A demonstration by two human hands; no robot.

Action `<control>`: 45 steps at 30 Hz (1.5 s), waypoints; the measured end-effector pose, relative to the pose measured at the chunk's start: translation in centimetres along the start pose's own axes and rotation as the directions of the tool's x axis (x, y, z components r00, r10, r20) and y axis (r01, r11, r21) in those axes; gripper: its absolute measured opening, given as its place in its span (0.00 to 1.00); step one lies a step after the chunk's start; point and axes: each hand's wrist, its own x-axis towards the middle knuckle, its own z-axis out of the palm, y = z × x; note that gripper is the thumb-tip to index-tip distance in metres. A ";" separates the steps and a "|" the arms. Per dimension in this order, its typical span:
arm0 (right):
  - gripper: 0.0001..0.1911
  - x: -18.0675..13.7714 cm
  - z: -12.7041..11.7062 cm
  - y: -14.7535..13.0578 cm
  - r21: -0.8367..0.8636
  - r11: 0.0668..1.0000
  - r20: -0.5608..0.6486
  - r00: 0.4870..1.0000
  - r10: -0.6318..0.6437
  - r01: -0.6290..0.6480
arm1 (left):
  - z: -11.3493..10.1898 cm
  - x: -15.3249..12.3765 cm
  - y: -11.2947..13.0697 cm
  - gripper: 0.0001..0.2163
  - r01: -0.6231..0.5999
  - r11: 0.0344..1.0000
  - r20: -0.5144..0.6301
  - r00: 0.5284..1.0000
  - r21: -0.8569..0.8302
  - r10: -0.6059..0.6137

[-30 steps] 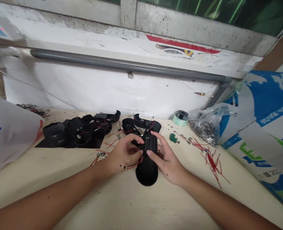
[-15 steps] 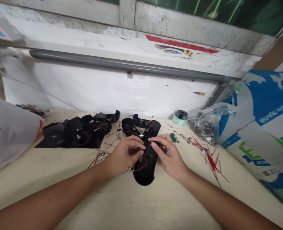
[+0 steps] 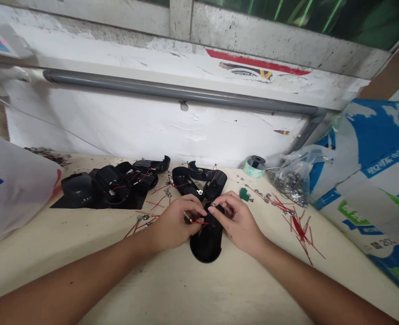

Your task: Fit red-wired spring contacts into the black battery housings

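In the head view a black plastic shell (image 3: 206, 249) lies on the table, its rounded end toward me. My left hand (image 3: 181, 221) is closed at its left edge, pinching a short red wire (image 3: 199, 222) with a small pale end piece. Across from it, my right hand (image 3: 236, 219) has thumb and forefinger together on a small metal contact piece (image 3: 213, 205), held over the shell's far end. The fingertips of both hands almost meet. Just beyond them sit more black shells (image 3: 215, 185) with red wires inside.
To the left, several black shells (image 3: 77, 189) rest on a dark sheet. Loose red wires (image 3: 300, 230) and metal bits lie to the right, near a green piece (image 3: 244, 194), a tape roll (image 3: 254, 166) and a clear bag of metal parts (image 3: 290, 180). Large sacks flank both sides.
The red wire has come up from the shell into my left fingers. My right fingers have shifted slightly, and the metal piece shows more clearly between them.
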 end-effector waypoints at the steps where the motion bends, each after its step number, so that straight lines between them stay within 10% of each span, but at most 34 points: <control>1: 0.05 0.1 0.0 0.2 -0.009 1.000 -0.002 1.000 0.005 -0.005 | 0.0 0.0 0.0 0.07 0.010 1.000 -0.023 1.000 0.022 -0.010; 8: 0.06 0.3 0.2 0.3 0.011 1.000 0.018 1.000 0.017 -0.017 | 0.1 0.3 1.0 0.09 0.206 0.978 -0.113 0.973 0.033 -0.201; 24: 0.05 -0.7 0.0 -1.5 -0.211 0.953 0.099 0.974 -0.202 0.219 | 0.0 0.1 0.4 0.07 -0.087 0.984 -0.063 0.993 0.158 0.098; 45: 0.07 -0.9 0.2 -1.3 -0.077 0.988 0.131 0.984 -0.122 0.133 | 0.2 0.0 1.7 0.08 0.044 0.996 -0.076 0.996 0.073 -0.038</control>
